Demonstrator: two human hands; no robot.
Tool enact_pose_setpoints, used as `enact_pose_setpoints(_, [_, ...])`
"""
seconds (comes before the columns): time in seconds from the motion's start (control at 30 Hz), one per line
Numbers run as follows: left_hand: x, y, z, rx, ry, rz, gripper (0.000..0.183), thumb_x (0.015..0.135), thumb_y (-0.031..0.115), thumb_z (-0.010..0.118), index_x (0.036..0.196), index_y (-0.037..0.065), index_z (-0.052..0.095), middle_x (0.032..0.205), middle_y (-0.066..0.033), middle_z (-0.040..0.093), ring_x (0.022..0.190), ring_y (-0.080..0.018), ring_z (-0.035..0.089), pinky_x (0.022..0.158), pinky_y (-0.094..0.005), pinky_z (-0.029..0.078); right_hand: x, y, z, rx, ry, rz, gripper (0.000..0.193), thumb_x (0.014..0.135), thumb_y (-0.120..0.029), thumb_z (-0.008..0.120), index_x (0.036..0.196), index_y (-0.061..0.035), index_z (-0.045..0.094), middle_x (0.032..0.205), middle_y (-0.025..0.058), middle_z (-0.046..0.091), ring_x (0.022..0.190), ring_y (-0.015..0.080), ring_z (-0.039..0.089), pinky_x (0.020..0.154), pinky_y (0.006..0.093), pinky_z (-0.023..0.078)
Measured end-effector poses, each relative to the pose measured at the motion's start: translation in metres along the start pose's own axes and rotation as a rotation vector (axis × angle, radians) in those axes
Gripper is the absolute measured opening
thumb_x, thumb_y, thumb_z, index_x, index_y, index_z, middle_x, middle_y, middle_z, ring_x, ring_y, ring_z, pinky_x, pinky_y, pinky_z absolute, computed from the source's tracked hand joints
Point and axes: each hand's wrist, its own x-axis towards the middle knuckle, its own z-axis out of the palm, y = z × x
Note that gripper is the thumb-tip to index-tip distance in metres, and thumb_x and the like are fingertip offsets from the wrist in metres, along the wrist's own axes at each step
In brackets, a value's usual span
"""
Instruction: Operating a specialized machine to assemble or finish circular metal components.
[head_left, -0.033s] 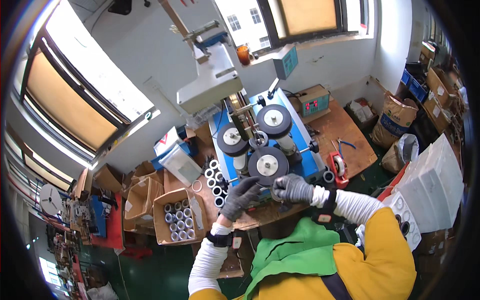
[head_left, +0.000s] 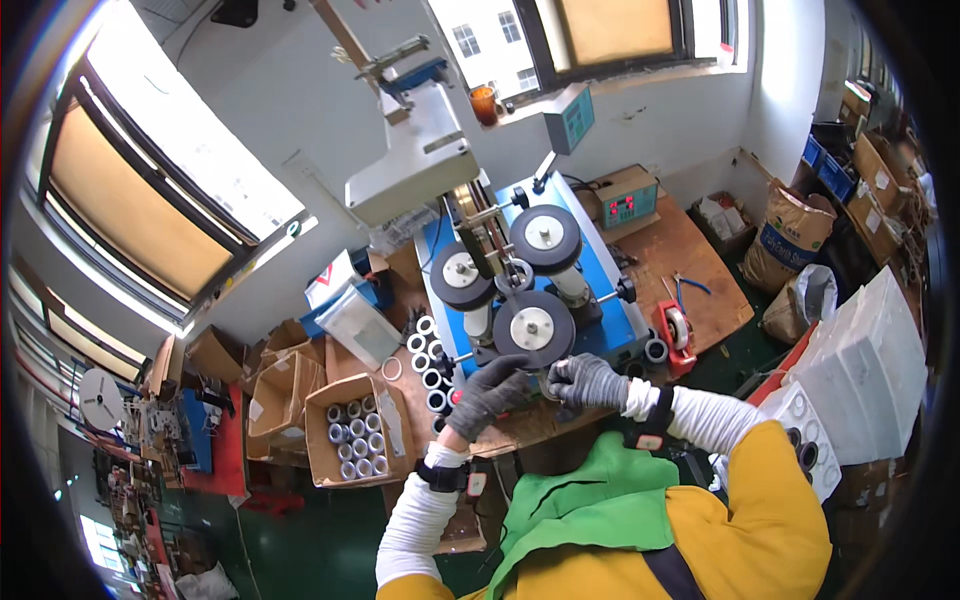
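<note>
In a dark grey glove, my left hand (head_left: 490, 392) has its fingers stretched out toward the front black wheel (head_left: 558, 335) of a winding machine; nothing shows in it. My right hand (head_left: 590, 382), gloved alike, has its fingers curled together just right of that wheel's near edge. What the right fingers hold, if anything, is too small and covered to make out. Two more black wheels with pale hubs, a left one (head_left: 462, 292) and a back right one (head_left: 562, 258), stand around a small ring (head_left: 515, 275) on the blue machine base (head_left: 600, 335).
Several white-rimmed rings (head_left: 431, 379) lie on the wooden table left of the machine. A cardboard box (head_left: 400, 425) of wound rings stands beside them. Right of the machine are a red tape dispenser (head_left: 676, 338), blue-handled pliers (head_left: 693, 286) and a control box (head_left: 628, 205).
My left hand has shifted slightly right, and a red knob now shows beside it. My right hand stays nearly where it was, fingers still curled. The whole view has shifted slightly.
</note>
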Motion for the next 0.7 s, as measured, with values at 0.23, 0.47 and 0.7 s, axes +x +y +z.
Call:
enact_pose_setpoints(0.23, [0.028, -0.011, 0.029, 0.153, -0.077, -0.055, 0.018, 0.078, 0.013, 0.058, 0.093, 0.002, 0.056, 0.079, 0.0008, 0.057, 0.07, -0.0052, 0.051, 0.063, -0.0196, 0.043, -0.018, 0.014, 0.0, 0.373, 0.094, 0.082, 0.009, 0.077, -0.013, 0.054, 0.079, -0.0047, 0.057, 0.065, 0.0061, 0.059, 0.058, 0.0156, 0.06, 0.051, 0.0267, 0.047])
enact_pose_setpoints(0.47, [0.055, -0.008, 0.025, 0.196, 0.4, 0.357, 0.013, 0.077, 0.003, 0.056, 0.09, 0.001, 0.057, 0.08, -0.0037, 0.06, 0.073, -0.0084, 0.055, 0.068, -0.022, 0.043, -0.011, 0.03, -0.023, 0.399, 0.183, -0.013, 0.016, 0.074, -0.016, 0.058, 0.084, -0.0032, 0.057, 0.072, 0.0104, 0.06, 0.068, 0.0179, 0.058, 0.063, 0.0292, 0.045])
enact_pose_setpoints(0.7, [0.092, -0.018, 0.008, 0.414, 0.704, 0.466, 0.012, 0.076, 0.006, 0.058, 0.087, 0.001, 0.059, 0.078, -0.0045, 0.06, 0.07, -0.0094, 0.054, 0.067, -0.0232, 0.043, 0.002, 0.062, -0.025, 0.406, 0.229, -0.078, 0.015, 0.074, -0.016, 0.058, 0.082, -0.0033, 0.057, 0.072, 0.0104, 0.058, 0.067, 0.0205, 0.057, 0.062, 0.0303, 0.044])
